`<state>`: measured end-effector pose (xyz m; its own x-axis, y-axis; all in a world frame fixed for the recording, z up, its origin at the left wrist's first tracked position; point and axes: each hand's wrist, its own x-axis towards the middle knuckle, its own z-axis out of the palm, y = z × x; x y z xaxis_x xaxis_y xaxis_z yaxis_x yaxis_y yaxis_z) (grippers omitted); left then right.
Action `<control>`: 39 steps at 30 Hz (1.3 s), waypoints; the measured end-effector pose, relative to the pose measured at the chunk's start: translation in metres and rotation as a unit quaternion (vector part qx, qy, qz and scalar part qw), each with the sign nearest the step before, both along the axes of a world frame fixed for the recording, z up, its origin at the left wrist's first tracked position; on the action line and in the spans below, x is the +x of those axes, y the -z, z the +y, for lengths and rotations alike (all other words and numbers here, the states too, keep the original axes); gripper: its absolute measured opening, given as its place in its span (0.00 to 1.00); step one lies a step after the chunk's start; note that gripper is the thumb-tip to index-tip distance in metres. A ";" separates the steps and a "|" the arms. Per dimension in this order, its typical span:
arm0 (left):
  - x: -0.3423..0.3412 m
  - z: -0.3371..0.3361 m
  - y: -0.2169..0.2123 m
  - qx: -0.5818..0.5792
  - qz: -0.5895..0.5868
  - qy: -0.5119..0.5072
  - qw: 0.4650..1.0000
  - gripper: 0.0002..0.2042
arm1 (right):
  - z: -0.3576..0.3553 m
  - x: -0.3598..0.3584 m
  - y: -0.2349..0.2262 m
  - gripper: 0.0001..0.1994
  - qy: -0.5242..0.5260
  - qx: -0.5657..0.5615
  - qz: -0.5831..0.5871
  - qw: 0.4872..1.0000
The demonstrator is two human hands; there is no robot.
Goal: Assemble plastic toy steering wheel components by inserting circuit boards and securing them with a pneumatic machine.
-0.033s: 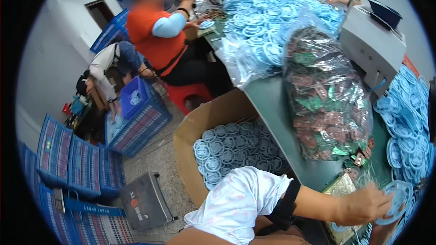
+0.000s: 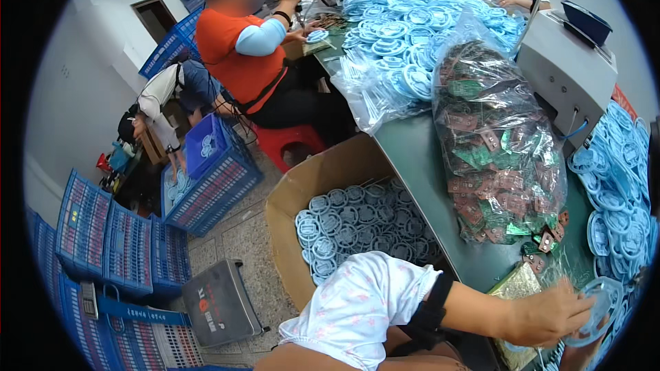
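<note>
The left hand (image 2: 550, 315), at the end of a bare forearm below a white floral sleeve (image 2: 364, 302) with a black band (image 2: 434, 309) at the elbow, has its fingers bent and clenched on the left edge of a pale-blue ring piece (image 2: 614, 295), near the lower right rim of the view. The right hand (image 2: 581, 354) shows only as a strip of skin below that ring piece, and I cannot tell from here whether its fingers grasp it. A yellowish block (image 2: 517, 282) lies beneath the left hand on the green tabletop (image 2: 410, 154). Beyond it stands a bulging clear bag (image 2: 498, 144) packed with reddish-brown and green flat parts, a few loose parts (image 2: 548, 239) lying just beside its lower end. A pile of light-blue rings (image 2: 615, 192) rises along the right side, near a grey machine (image 2: 567, 62), while a larger heap (image 2: 426, 31) covers the far end. Left of the tabletop, an open cardboard box (image 2: 290, 223) contains many more blue pieces (image 2: 357, 223). Across the room, a co-worker in orange (image 2: 240, 58) sits on a red stool (image 2: 295, 143), and another person (image 2: 161, 99) bends over a blue crate (image 2: 214, 196).
</note>
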<state>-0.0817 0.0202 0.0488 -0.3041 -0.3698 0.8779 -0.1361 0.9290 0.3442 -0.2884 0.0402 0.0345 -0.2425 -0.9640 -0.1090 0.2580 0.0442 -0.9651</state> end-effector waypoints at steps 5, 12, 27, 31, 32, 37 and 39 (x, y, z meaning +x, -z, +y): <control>0.046 0.007 0.021 0.087 -0.131 -0.081 0.984 0.12 | 0.031 -0.018 -0.049 0.33 -0.171 0.000 0.405 0.898; 0.040 0.007 0.061 0.507 -0.113 0.080 0.851 0.13 | 0.046 0.016 -0.010 0.33 -0.289 -0.113 0.477 0.822; 0.075 0.006 0.024 0.787 0.130 0.336 0.501 0.18 | 0.048 0.048 -0.038 0.33 -0.240 -0.232 0.539 0.773; 0.070 0.009 0.027 0.791 0.161 0.371 0.460 0.17 | 0.054 0.044 -0.040 0.33 -0.246 -0.217 0.538 0.777; 0.069 0.009 0.027 0.791 0.163 0.370 0.459 0.17 | 0.054 0.044 -0.041 0.33 -0.245 -0.217 0.540 0.775; 0.068 0.013 0.027 0.783 0.169 0.367 0.473 0.16 | 0.056 0.044 -0.037 0.34 -0.240 -0.231 0.541 0.773; 0.070 0.014 0.027 0.780 0.170 0.365 0.479 0.16 | 0.056 0.046 -0.038 0.34 -0.242 -0.235 0.540 0.771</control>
<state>-0.0119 0.0342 0.0215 -0.7899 -0.5605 -0.2487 0.3399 -0.7378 0.5832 -0.2426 0.0966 0.0722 0.4540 -0.8414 0.2931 -0.6440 -0.5372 -0.5447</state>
